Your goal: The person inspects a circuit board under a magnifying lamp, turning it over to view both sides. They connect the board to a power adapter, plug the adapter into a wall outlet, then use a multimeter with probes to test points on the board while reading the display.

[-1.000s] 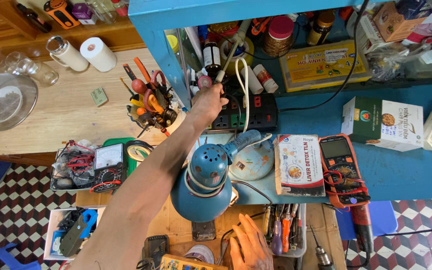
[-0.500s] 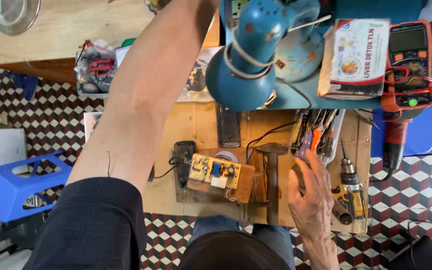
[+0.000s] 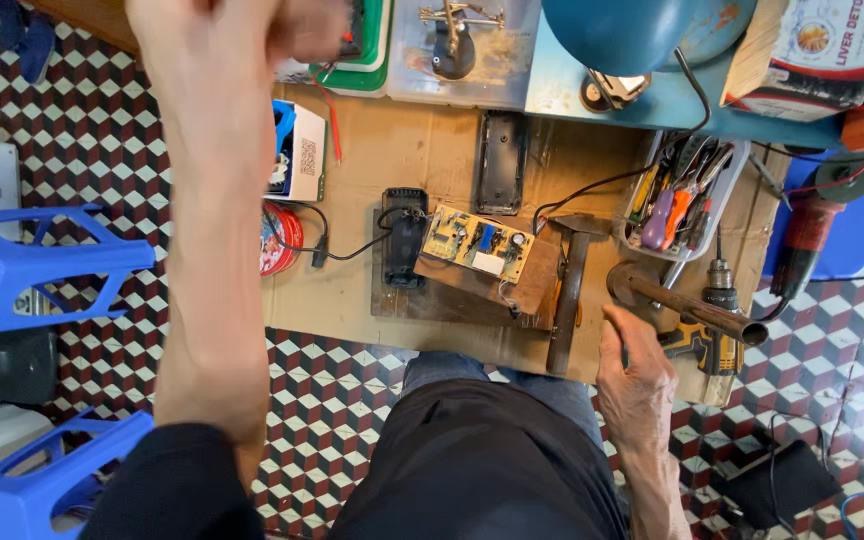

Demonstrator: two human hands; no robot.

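- Our left hand (image 3: pixel 252 40), which a second ago reached far up to the shelf among the tools, has drawn back toward us; it is blurred, its grip looks curled closed, and on what we cannot tell.
- Our right hand (image 3: pixel 637 375) stays at the near edge of the table (image 3: pixel 352 300), grip loose and empty, just beside the rusty pipe (image 3: pixel 697 310).
- The circuit board (image 3: pixel 477 243) lies on a wooden block (image 3: pixel 537 290), mid-table.
- The blue lamp (image 3: pixel 632 30) is cut off at the top.

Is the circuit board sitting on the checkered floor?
No, the circuit board rests on a wooden block on the cardboard-covered bench, above the floor.
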